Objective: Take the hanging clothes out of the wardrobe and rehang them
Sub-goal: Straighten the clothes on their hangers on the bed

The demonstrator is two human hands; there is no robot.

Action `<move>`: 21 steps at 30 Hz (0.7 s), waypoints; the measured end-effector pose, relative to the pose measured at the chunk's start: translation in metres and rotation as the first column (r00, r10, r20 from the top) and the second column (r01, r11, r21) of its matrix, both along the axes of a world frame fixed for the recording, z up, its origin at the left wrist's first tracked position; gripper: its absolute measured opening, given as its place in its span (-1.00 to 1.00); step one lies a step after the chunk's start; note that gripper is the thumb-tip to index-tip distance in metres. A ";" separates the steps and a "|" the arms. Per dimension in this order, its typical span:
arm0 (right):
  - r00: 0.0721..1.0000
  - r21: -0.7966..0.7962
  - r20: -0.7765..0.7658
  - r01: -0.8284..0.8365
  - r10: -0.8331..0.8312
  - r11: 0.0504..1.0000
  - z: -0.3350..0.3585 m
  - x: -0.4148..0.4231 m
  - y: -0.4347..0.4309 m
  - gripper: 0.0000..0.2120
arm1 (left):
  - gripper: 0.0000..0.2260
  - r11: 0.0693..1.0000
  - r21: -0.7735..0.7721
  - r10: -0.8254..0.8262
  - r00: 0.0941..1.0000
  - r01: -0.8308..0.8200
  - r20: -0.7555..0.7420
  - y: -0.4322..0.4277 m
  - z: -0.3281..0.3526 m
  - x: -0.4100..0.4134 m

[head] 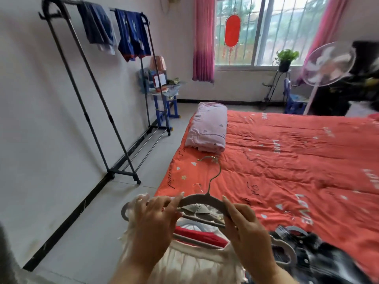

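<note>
Left hand (155,220) and right hand (244,224) each pinch one shoulder of a grey hanger (202,199), its hook pointing away. They hold it just above a heap of clothes at the near edge of the bed (287,160): a cream garment (194,263), a red garment (201,234) and a dark garment (320,261). Two blue garments (133,35) hang on the rack (88,117) by the left wall.
</note>
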State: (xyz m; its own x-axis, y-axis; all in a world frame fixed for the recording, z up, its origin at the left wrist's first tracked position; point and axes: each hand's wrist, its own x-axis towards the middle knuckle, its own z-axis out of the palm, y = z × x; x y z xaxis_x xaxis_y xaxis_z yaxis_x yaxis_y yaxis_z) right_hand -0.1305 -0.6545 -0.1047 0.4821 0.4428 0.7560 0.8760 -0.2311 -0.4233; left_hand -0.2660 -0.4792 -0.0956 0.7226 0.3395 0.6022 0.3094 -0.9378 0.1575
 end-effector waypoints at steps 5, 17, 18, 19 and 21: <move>0.972 -0.043 0.129 0.202 -0.195 0.979 0.030 -0.053 -0.071 -0.67 | -0.69 0.978 0.076 -0.204 0.963 0.193 0.178 -0.051 0.032 -0.025; 0.816 -0.085 0.202 0.565 -0.541 0.821 0.070 -0.167 -0.279 -0.63 | -0.69 0.834 0.083 -0.545 0.792 0.545 0.276 -0.235 0.080 -0.074; 0.803 -0.087 0.204 0.585 -0.560 0.807 0.071 -0.173 -0.299 -0.62 | -0.70 0.813 0.082 -0.572 0.765 0.576 0.297 -0.254 0.082 -0.073; 0.793 -0.090 0.205 0.599 -0.574 0.796 0.071 -0.177 -0.320 -0.61 | -0.71 0.794 0.086 -0.595 0.739 0.602 0.316 -0.273 0.085 -0.072; 0.772 -0.088 0.201 0.627 -0.603 0.774 0.073 -0.186 -0.362 -0.58 | -0.71 0.760 0.095 -0.635 0.701 0.643 0.325 -0.314 0.090 -0.070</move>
State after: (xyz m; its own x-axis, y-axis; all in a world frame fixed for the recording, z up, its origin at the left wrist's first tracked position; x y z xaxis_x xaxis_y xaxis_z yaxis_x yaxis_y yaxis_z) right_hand -0.3163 -1.0163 -0.0318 0.5725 0.1989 0.7954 0.5748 -0.7891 -0.2164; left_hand -0.3360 -0.7929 -0.0059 0.5402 -0.1153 0.8336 -0.4349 -0.8863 0.1592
